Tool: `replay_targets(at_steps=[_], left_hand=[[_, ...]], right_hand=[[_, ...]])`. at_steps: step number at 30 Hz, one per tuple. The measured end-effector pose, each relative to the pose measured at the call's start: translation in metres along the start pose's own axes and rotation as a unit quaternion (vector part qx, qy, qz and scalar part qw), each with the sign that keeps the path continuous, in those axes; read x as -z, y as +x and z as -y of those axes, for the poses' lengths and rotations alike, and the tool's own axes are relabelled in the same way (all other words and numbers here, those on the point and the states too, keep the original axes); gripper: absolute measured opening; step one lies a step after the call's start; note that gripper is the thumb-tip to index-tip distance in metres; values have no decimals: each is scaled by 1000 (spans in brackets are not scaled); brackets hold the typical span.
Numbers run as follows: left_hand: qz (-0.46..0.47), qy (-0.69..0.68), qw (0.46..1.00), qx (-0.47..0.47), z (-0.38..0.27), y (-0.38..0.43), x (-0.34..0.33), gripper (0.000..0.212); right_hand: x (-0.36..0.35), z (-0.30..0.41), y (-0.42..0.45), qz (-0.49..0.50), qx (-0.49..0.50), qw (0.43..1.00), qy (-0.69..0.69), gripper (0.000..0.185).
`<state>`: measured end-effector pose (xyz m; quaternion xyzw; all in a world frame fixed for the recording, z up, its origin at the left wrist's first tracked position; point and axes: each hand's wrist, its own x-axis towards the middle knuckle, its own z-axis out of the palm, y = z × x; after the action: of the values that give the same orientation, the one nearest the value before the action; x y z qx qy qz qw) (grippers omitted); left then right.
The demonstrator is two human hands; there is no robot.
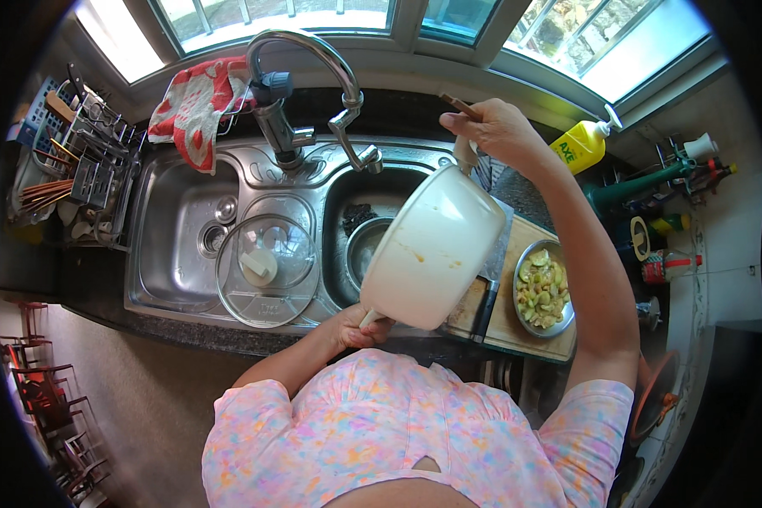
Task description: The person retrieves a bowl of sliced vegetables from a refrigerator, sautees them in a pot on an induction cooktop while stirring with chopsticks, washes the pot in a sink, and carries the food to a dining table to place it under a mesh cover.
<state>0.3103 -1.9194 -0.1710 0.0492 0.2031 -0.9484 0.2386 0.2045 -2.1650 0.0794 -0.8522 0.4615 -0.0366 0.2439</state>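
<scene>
A cream-coloured cooking pot is tipped on its side above the right sink basin, its mouth facing left and its inside hidden. Brownish drips mark its outer wall. My left hand grips the near side handle. At the far handle, my right hand holds the pot, with a brown wooden utensil also in its fingers. Below the pot's rim, partly covered by it, a metal bowl sits in the basin beside a dark scouring pad.
A glass lid with a white knob lies on the sink's middle. Right, a cutting board bears a dish of cooked sliced vegetables and a black-handled knife. The faucet, yellow soap bottle and dish rack stand around.
</scene>
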Motion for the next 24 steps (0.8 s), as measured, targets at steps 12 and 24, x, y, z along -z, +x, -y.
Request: replay_targets(at_steps=[12, 24], left_hand=[[30, -22, 997, 63, 1, 14, 4, 22], [-138, 179, 946, -234, -2, -9, -54, 24]], right_hand=[[-1, 18, 2, -23, 4, 990, -137, 55], [39, -79, -136, -257, 34, 930, 262, 49]])
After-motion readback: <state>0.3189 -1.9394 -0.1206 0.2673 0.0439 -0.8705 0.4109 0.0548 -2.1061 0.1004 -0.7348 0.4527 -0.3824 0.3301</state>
